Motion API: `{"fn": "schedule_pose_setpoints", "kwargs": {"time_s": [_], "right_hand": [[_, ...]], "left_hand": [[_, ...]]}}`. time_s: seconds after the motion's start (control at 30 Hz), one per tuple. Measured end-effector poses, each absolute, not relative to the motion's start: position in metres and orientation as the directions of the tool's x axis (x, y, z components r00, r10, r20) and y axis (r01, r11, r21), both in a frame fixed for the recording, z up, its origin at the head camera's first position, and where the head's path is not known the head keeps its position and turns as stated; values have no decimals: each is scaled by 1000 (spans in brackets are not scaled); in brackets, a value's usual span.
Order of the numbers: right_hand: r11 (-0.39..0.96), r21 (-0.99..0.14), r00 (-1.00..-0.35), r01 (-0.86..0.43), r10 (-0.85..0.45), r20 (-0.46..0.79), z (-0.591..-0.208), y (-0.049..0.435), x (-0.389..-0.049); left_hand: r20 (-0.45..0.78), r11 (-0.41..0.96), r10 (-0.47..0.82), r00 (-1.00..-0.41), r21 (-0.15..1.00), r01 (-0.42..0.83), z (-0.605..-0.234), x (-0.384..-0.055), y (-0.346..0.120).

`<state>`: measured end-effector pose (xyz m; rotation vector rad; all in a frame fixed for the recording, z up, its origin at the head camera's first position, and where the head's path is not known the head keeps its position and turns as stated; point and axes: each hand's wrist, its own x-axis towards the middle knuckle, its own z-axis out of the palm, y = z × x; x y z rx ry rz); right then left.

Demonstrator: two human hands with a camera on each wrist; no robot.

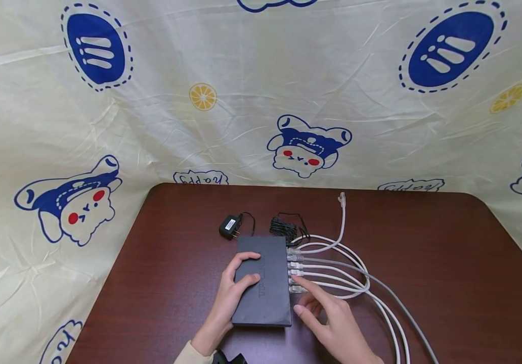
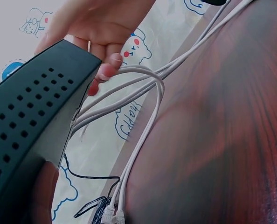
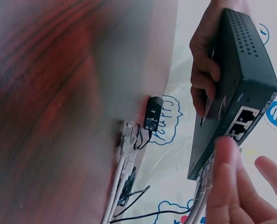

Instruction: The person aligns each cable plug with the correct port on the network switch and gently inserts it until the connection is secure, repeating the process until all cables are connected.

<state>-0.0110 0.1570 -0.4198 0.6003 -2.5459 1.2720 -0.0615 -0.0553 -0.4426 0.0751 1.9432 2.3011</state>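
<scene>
A dark grey network switch is held up over the table by my left hand, thumb and index finger on its top face, other fingers curled beneath it in the right wrist view. White and grey network cables are plugged along its right side. Two bare ports show at the near end of that row in the right wrist view. My right hand is beside this side, its index fingertip right at the plugs and its thumb near the switch's corner. Nothing is gripped in it.
On the brown table behind the switch lie a black power adapter and a bundled black cord. One loose cable end with a clear plug points to the back. Cables run off toward the front right. A printed cloth hangs behind.
</scene>
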Motion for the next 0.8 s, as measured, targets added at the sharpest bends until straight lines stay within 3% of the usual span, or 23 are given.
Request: {"fn": "schedule_pose_setpoints", "kwargs": {"time_s": [0.27,0.8], "right_hand": [[464,-827,-925,-318,-345,162,-424,153,-8],[375,-837,-899,-398,-340,275,-440,151,-7]], "left_hand": [[-46,-176,129,-991,982,-68,-442,-61,-52],[-23,-121,152,-988,992,-42,-449,-60,-51]]}}
